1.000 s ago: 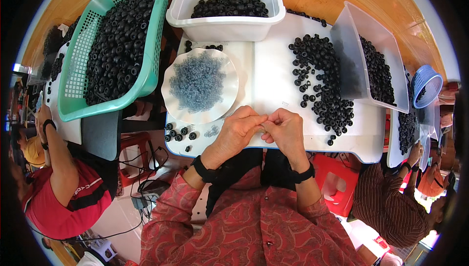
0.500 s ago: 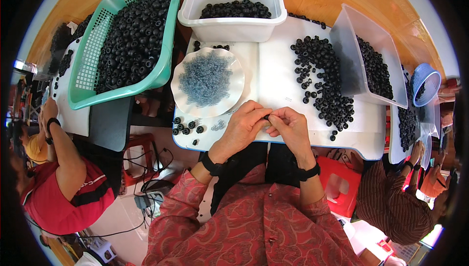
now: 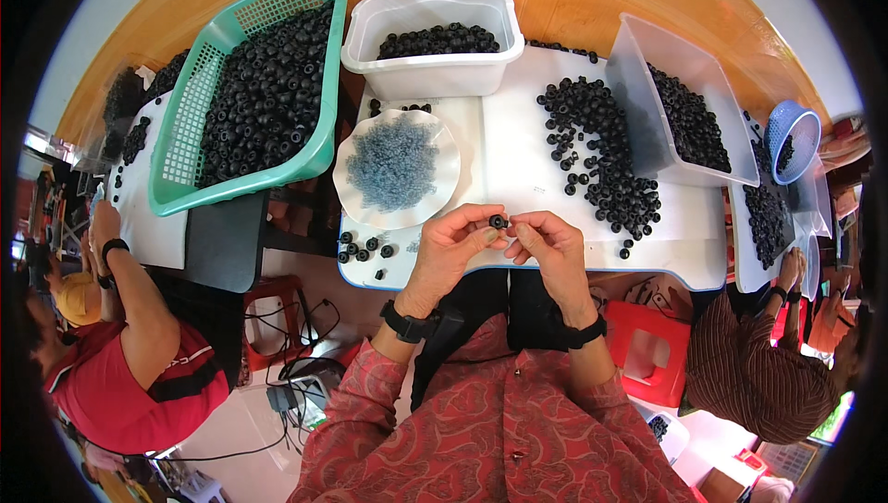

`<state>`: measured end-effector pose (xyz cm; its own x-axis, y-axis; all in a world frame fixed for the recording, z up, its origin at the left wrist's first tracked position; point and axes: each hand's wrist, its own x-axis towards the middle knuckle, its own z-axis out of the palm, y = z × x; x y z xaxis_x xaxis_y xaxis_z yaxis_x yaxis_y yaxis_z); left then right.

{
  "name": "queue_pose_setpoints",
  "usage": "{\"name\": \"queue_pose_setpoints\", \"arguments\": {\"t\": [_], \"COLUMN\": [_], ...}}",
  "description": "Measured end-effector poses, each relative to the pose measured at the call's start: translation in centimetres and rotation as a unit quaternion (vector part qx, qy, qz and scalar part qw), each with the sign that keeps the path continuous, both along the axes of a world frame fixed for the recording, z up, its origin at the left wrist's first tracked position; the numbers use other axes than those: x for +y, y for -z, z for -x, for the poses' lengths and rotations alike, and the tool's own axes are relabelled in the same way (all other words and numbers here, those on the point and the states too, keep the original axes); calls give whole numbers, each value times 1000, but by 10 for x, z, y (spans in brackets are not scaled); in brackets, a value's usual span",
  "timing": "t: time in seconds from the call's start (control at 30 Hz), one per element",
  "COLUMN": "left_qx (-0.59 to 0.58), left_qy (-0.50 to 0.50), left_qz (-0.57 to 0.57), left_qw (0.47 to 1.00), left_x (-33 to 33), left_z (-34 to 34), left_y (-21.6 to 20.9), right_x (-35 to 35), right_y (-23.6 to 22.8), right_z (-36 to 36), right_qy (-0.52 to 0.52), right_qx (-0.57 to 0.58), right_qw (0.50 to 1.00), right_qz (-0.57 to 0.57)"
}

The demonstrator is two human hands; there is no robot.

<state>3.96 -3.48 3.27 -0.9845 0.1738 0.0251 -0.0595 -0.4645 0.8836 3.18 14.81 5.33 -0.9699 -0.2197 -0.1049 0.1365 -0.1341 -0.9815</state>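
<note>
Between the thumb and fingers of my left hand (image 3: 447, 251) is a small round black part (image 3: 499, 222) with a hole in its middle, its open face showing. My right hand (image 3: 553, 246) is pinched close beside it, fingertips nearly touching the part; whether they hold something small is too fine to make out. Both hands are over the front edge of the white table (image 3: 513, 170). Beyond my left hand stands a white scalloped plate (image 3: 448, 184) heaped with small clear bluish pieces (image 3: 393, 163). Several black parts (image 3: 372, 244) lie to the left of that hand.
Loose black parts (image 3: 615, 175) spread across the table's right side, against a translucent bin (image 3: 638, 128). At the back stands a white tub (image 3: 430, 78) of black parts, with a green basket (image 3: 245, 193) further left. Co-workers sit on both sides; a red stool (image 3: 647, 355) is at right.
The black part has come into clearer view as my left fingers turned it upward. My right fingertips have drawn slightly away from it. The whole view has shifted a little.
</note>
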Motion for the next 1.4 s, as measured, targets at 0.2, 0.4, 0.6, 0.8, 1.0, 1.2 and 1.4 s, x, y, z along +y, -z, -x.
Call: {"name": "queue_pose_setpoints", "arguments": {"t": [0.2, 0.4, 0.6, 0.8, 1.0, 1.2, 1.4], "left_qx": [36, 55, 32, 54, 80, 82, 79], "left_qy": [-21, -27, -14, 0, 24, 69, 60], "left_qz": [-12, -2, -4, 11, -5, -62, -80], "left_qw": [999, 998, 999, 998, 997, 992, 992], "left_x": [0, -3, -8, -15, -16, -11, 5], "left_z": [-12, -25, -39, -50, -56, -62, -65], "left_y": [-19, -30, -42, -55, -69, -73, -82], "right_x": [-11, -21, -26, -22, -20, -13, -4], "right_y": [-24, -43, -59, -64, -73, -76, -82], "right_z": [-13, -28, -40, -42, -46, -50, -56], "right_qy": [-1, 21, 17, -26, -58, -96, -81], "right_qx": [31, 58, 90, 66, 82, 49, 52], "right_qw": [999, 998, 995, 997, 992, 981, 981], "right_qz": [6, -26, -42, 26, 82, 159, 166]}}
